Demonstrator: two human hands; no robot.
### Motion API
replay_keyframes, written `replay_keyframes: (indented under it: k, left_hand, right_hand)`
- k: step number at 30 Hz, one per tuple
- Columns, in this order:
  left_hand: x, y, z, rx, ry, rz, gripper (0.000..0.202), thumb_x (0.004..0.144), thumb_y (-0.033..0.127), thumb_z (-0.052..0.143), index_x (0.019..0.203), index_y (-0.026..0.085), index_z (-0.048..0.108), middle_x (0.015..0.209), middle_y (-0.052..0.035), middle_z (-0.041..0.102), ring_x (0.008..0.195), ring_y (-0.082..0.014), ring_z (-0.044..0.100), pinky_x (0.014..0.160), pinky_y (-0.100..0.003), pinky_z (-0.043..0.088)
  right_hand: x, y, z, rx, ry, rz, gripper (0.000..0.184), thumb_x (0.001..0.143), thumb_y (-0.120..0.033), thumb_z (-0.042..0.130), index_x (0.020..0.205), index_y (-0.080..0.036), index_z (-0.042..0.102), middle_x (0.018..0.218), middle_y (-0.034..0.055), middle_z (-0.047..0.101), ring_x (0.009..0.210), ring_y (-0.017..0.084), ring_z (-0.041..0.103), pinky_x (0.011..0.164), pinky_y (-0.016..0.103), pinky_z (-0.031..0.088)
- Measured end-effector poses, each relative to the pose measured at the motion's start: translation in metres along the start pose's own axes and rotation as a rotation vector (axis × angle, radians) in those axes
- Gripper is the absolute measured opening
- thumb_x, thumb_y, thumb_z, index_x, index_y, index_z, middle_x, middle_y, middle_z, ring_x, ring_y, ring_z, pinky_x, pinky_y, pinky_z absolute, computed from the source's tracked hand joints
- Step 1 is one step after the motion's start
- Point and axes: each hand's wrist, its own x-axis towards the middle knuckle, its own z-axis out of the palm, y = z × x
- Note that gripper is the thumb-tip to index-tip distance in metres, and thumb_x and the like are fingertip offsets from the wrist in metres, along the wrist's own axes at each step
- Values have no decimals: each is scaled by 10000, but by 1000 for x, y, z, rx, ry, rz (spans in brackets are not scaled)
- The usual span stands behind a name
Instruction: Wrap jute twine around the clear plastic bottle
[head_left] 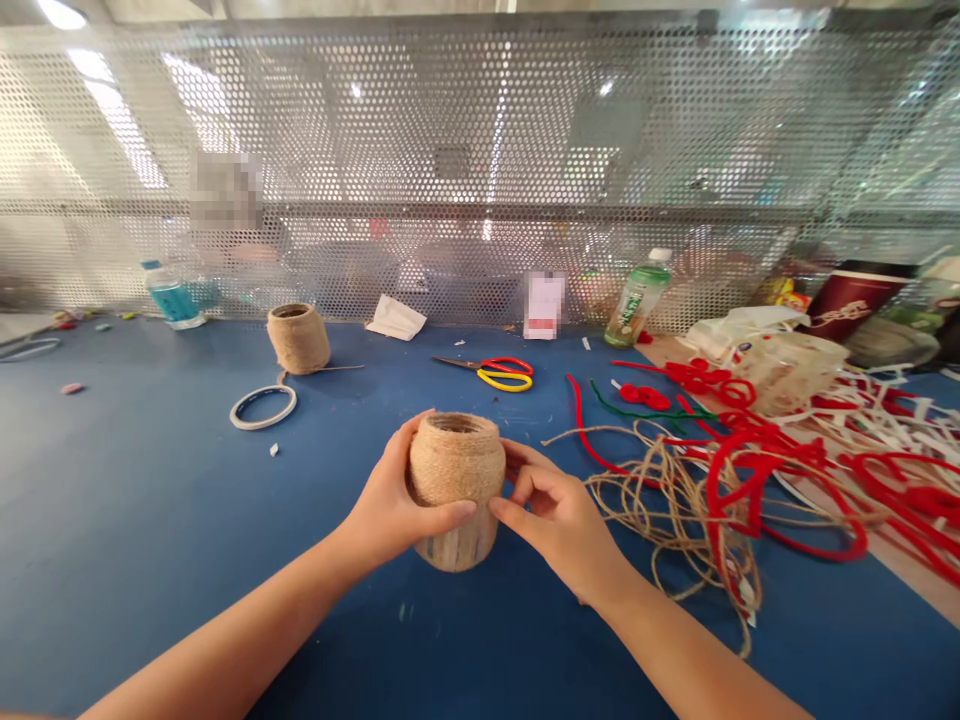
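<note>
The left grip (394,490) is closed around the near left side of the jar, with the thumb lying across its front and the fingers curving behind it. The right grip (559,515) is half curled, its fingertips (511,462) and thumb pressed against the right side of the wrap; whether it pinches a strand there is too small to tell.

Between the two, the twine-wrapped jar (456,465) stands upright just above the worktop, its tight coils of jute running from the open mouth down most of the body. A pale, unwrapped band (456,548) shows at the base.

Just right of the right grip lies a loose tangle of jute twine (664,520), mixed with red pipe cleaners (757,490) that spread toward the right edge, and a green pipe cleaner (637,410) sits behind them. Farther back are scissors (499,373) with red and yellow handles, and to the left a second twine-wrapped jar (298,338) with a white tape roll (262,406) beside it.

The blue worktop (127,480) also carries a crumpled white paper (396,318), a water bottle (171,295), a green drink bottle (637,305), a plastic bag (772,365) and a dark red paper cup (855,305). A perforated metal screen (450,130) rises along the far edge.
</note>
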Motion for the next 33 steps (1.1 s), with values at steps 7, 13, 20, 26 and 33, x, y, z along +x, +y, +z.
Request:
replay_keyframes:
  k: [7,13,20,26,33]
  left_hand:
    - [-5,1,1,59,-61,-7,956,689,353,642,1396,162,27,1294,-126,436,1193,-262,430,1046,-437,279]
    - [-9,-2,3,16,-171,62,959,781,368,553,1374,195,-180,1442,-111,249,1307,-236,285,1090,-407,200]
    - [-10,1,5,80,-94,19,1134,622,387,723,1385,208,-97,1317,-137,412,1223,-281,404,1045,-446,277]
    - [-8,3,4,136,-40,-2,1105,604,365,739,1380,227,-35,1249,-120,478,1175,-275,456,1014,-453,320]
    - [-5,-1,2,67,-17,-27,1089,581,369,745,1371,205,14,1257,-138,473,1172,-294,456,1001,-467,336]
  right_hand:
    - [-4,-3,2,-120,84,-24,261,717,-238,646,541,-167,467,1130,56,538,1109,191,509,927,352,446]
    - [-9,-8,3,-158,107,-71,265,728,-235,637,544,-166,459,1187,44,499,1115,195,513,919,348,457]
    - [-10,-10,5,-230,105,-100,257,719,-235,645,542,-165,473,1155,49,491,1110,204,515,891,338,480]
    - [-12,-15,4,-234,83,-86,220,727,-211,626,563,-170,487,1155,52,485,1108,203,515,876,336,494]
    - [-12,-16,3,-269,35,-89,156,723,-182,608,602,-182,508,1198,54,473,1154,217,477,868,347,502]
